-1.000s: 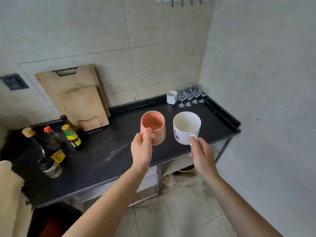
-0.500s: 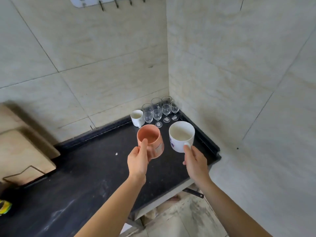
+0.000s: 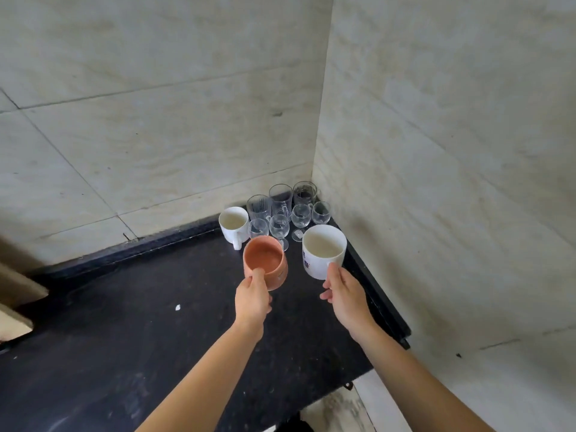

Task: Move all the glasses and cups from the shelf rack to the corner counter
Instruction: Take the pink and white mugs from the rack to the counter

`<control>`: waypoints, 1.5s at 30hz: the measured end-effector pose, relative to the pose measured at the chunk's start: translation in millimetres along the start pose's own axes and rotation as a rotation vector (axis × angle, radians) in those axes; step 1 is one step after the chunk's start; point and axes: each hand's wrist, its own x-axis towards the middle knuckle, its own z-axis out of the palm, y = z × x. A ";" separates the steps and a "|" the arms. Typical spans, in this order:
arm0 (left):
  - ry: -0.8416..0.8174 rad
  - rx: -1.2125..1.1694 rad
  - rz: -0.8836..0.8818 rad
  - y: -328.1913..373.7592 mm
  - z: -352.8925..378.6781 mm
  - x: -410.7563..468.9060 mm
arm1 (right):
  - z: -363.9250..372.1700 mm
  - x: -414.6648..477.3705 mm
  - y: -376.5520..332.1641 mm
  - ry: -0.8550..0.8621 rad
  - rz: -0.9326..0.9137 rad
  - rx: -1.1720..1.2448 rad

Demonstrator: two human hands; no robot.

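Note:
My left hand (image 3: 252, 299) grips an orange-pink mug (image 3: 265, 265) by its near side, held over the black counter (image 3: 156, 338). My right hand (image 3: 344, 296) holds a white mug with blue print (image 3: 322, 251) by its handle, to the right of the orange one. Behind both, in the corner where the two tiled walls meet, stand a small white mug (image 3: 233, 224), several stemmed wine glasses (image 3: 279, 227) and taller clear glasses (image 3: 280, 198). The shelf rack is out of view.
The counter has a raised black rim along the back wall (image 3: 124, 249) and the right edge (image 3: 383, 307). A wooden board (image 3: 15, 294) leans at the far left. A small white speck (image 3: 177, 307) lies on the counter. Floor tiles (image 3: 336, 410) show below the front edge.
Both hands have carried the mugs closer to the corner. The view has swung right and nearer, so the bottles and most of the board have left the frame.

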 end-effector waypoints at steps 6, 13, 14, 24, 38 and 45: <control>-0.102 0.151 -0.178 -14.0 38.3 62.5 | 6.4 57.8 27.8 -0.027 0.117 -0.063; -0.139 0.202 -0.289 -29.1 74.8 101.0 | 17.3 102.3 59.2 -0.026 0.215 -0.077; -0.136 0.214 -0.290 -31.0 79.4 106.5 | 18.3 108.5 62.2 -0.029 0.225 -0.078; -0.090 0.256 -0.337 -34.5 111.3 132.1 | 21.2 148.4 74.0 -0.079 0.253 -0.062; -0.072 0.636 -0.217 -30.2 112.4 119.0 | -1.6 153.0 76.3 -0.171 0.236 -0.190; 0.057 0.910 0.230 3.7 73.5 92.1 | -27.2 143.2 40.7 -0.105 0.107 -0.458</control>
